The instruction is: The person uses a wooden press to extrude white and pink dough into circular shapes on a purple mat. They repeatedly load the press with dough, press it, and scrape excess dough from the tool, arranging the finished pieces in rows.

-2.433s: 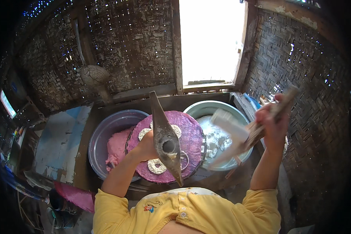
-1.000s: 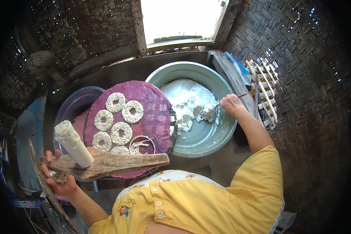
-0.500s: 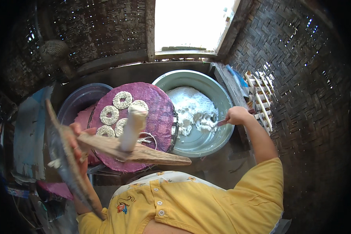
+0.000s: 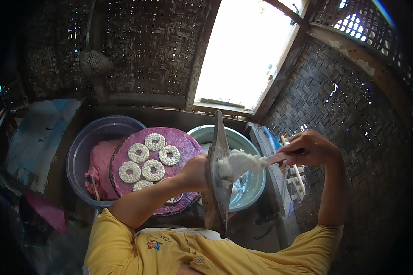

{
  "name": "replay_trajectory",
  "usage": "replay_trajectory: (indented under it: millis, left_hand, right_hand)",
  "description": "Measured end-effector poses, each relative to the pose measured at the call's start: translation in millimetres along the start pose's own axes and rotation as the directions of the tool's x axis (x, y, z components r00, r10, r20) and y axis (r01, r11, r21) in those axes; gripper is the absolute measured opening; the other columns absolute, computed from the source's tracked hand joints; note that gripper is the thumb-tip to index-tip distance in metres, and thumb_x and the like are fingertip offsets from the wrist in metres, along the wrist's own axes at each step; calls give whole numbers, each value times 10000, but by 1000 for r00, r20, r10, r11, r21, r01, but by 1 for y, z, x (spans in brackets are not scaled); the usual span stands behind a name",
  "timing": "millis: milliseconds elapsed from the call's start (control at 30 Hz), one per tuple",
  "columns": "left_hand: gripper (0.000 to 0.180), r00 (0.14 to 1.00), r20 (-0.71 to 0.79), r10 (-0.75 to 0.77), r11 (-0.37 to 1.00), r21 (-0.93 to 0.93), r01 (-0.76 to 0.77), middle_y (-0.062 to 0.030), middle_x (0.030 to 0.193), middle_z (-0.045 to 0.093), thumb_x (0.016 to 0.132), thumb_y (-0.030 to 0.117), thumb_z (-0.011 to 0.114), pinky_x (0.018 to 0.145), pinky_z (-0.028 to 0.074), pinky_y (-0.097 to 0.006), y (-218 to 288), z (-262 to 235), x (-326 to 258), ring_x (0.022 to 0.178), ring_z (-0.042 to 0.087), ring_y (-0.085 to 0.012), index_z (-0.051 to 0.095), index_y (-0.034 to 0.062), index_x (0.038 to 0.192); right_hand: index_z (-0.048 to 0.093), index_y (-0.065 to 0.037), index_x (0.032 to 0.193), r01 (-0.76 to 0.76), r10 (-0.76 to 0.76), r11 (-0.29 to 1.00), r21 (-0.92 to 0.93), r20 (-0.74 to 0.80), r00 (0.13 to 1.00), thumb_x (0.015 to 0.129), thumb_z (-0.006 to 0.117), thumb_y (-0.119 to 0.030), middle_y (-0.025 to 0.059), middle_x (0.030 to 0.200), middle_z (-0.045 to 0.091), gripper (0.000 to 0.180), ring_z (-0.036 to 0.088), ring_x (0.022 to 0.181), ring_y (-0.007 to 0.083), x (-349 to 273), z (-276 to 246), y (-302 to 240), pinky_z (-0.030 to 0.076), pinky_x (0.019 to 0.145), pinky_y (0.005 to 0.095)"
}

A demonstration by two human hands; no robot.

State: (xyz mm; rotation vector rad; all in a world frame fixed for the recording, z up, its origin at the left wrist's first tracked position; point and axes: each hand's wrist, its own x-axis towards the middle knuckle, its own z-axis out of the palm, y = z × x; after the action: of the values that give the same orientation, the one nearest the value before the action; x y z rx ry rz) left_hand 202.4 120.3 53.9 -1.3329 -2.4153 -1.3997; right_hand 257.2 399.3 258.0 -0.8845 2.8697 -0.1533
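My left hand (image 4: 193, 174) is closed around the wooden tool (image 4: 220, 192), which has a long, pointed board tilted nearly edge-on. My fingers are partly hidden behind it. My right hand (image 4: 311, 148) grips a flat wooden spatula (image 4: 277, 158). A lump of sticky white dough (image 4: 241, 164) spans from the spatula's end to the board's right face, touching both. Below and behind the board is a pale green basin (image 4: 258, 189), mostly blocked from sight. Left of it, several white lacy dough rings (image 4: 152, 170) lie on a round tray covered in purple cloth (image 4: 188, 149).
A dark blue tub (image 4: 80, 137) with pink dough (image 4: 101, 160) stands left of the tray, partly under it. A perforated ladle (image 4: 95, 63) hangs on the woven wall. Slatted bamboo (image 4: 299, 183) stands beside a wooden ledge at the right.
My left hand has carried the wooden tool right, from over the tray to before the green basin. My right hand has risen from the basin, bringing white dough against the board.
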Motion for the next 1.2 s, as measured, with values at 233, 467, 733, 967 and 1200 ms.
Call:
replay_trajectory:
  millis: [233, 467, 733, 967, 1200]
  left_hand:
    - [550, 992, -12, -124, 988, 87, 125, -173, 996, 624, 669, 466, 702, 789, 494, -393, -2, 2, 2, 906, 620, -336, 620, 104, 1075]
    - [494, 977, -78, -198, 979, 25, 200, -155, 919, 661, 660, 418, 708, 764, 504, -371, -30, 1, 0, 885, 637, -325, 643, 95, 1027]
    - [464, 972, -117, -202, 973, 88, 212, -176, 903, 657, 667, 370, 704, 757, 508, -389, -55, 9, 7, 878, 629, -355, 640, 85, 1028]
    - [465, 994, -97, -42, 983, 175, 58, -171, 992, 624, 678, 357, 690, 796, 494, -403, -31, 15, 11, 924, 613, -339, 628, 97, 1059]
    - [460, 954, 49, -295, 950, 119, 288, -166, 958, 644, 664, 341, 707, 786, 493, -383, -30, 22, 14, 904, 630, -320, 638, 83, 1038]
  right_hand:
    - [656, -152, 957, 10, -254, 727, -687, -255, 933, 781, 639, -224, -13, 722, 556, 190, 580, 673, 148, 35, 32, -88, 413, 638, 333]
    - [615, -160, 951, -44, -487, 459, -887, -292, 823, 830, 561, -219, -41, 765, 489, 145, 512, 685, 94, 29, 87, -93, 356, 622, 275]
    - [626, -142, 802, -212, -168, 880, -426, -694, 700, 719, 724, -293, 27, 615, 536, 198, 564, 533, 199, 1, 44, -54, 431, 529, 345]
    - [600, -123, 761, -66, -156, 894, -443, -447, 881, 732, 706, -285, 34, 630, 547, 196, 595, 575, 213, 5, 50, -45, 449, 553, 359]
    - [574, -141, 837, 18, -424, 669, -743, -361, 831, 801, 580, -193, -22, 684, 516, 64, 559, 625, 135, 41, 98, -69, 415, 571, 299]
